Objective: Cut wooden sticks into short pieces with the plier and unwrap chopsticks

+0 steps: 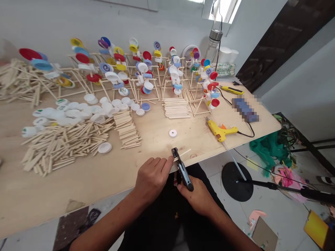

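Note:
My right hand [197, 195] is closed around a dark plier-like hand tool [183, 171] at the table's front edge, its head pointing away from me. A thin wooden stick [185, 153] lies across the tool's jaws and sticks out to the right. My left hand [154, 176] has its fingers curled against the tool's head, pinching the other end of that stick. Just beyond the tool, a white bottle cap [173, 133] with a small mark at its centre lies flat on the wooden table [154, 158].
Stick frames with coloured caps [146, 75] line the back. Left are white caps [75, 111] and loose sticks [70, 143]; a stick bundle [176, 108] lies mid-table. A yellow glue gun [221, 131] and yellow utility knife [231, 90] are on the right. Beside the table, a round black base [237, 183] stands on the floor.

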Demonstrator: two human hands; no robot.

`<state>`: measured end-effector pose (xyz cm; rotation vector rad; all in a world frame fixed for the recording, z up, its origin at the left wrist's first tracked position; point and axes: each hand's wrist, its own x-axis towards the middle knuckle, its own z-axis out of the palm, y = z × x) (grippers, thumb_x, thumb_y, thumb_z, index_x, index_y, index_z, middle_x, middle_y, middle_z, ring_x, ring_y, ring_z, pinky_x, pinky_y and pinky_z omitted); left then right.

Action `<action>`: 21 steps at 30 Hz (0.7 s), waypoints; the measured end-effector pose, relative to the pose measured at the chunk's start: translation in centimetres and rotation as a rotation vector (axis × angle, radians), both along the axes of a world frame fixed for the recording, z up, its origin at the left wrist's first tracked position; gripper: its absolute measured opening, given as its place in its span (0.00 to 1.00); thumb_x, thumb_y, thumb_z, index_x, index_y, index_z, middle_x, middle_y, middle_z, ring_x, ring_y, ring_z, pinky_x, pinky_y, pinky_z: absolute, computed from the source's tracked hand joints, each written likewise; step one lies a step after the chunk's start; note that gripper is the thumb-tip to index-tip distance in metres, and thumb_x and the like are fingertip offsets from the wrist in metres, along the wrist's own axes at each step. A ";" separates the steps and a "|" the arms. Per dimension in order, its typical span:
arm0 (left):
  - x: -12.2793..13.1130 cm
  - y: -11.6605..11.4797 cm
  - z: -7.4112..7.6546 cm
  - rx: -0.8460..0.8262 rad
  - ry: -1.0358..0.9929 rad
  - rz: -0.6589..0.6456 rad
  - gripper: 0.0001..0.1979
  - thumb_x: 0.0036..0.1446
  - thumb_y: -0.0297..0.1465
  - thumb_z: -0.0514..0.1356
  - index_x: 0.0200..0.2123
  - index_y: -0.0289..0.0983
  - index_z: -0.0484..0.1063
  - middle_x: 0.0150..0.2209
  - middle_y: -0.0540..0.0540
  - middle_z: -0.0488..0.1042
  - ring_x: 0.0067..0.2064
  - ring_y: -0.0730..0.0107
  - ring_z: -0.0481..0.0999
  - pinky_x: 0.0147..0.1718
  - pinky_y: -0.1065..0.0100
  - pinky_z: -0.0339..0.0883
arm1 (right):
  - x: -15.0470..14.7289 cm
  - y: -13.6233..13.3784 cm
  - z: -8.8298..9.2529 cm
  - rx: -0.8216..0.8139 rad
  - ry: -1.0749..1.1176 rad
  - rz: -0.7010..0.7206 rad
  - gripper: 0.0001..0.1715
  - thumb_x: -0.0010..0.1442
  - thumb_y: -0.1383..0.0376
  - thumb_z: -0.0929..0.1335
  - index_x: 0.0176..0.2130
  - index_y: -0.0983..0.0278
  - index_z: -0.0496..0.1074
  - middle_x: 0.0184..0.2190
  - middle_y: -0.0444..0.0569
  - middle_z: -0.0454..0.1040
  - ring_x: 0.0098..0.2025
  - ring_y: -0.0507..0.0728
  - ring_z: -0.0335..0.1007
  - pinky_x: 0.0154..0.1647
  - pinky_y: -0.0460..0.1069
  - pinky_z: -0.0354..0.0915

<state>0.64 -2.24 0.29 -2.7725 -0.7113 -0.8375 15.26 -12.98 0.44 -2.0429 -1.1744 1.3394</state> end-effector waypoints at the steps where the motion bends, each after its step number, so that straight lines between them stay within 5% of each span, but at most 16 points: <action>1: 0.0 0.1 -0.2 0.011 0.004 -0.006 0.07 0.61 0.21 0.54 0.38 0.29 0.73 0.21 0.50 0.67 0.23 0.70 0.65 0.24 0.65 0.59 | 0.1 0.0 0.0 0.003 0.006 0.004 0.06 0.59 0.64 0.66 0.34 0.63 0.73 0.30 0.48 0.76 0.33 0.56 0.70 0.35 0.47 0.60; 10: 0.1 0.6 -1.0 0.007 -0.030 -0.021 0.09 0.64 0.25 0.53 0.34 0.32 0.73 0.18 0.52 0.67 0.20 0.72 0.66 0.22 0.68 0.59 | 0.4 -0.3 -0.7 0.029 0.155 -0.017 0.06 0.57 0.64 0.67 0.29 0.64 0.69 0.27 0.45 0.72 0.30 0.54 0.67 0.35 0.47 0.61; 21: 0.0 0.2 -0.1 -0.570 -0.104 -0.038 0.16 0.67 0.30 0.45 0.32 0.35 0.70 0.19 0.53 0.67 0.19 0.75 0.67 0.21 0.74 0.57 | 0.5 -0.4 -0.4 -0.016 0.193 -0.030 0.07 0.57 0.63 0.67 0.31 0.64 0.70 0.24 0.44 0.69 0.28 0.54 0.65 0.34 0.47 0.61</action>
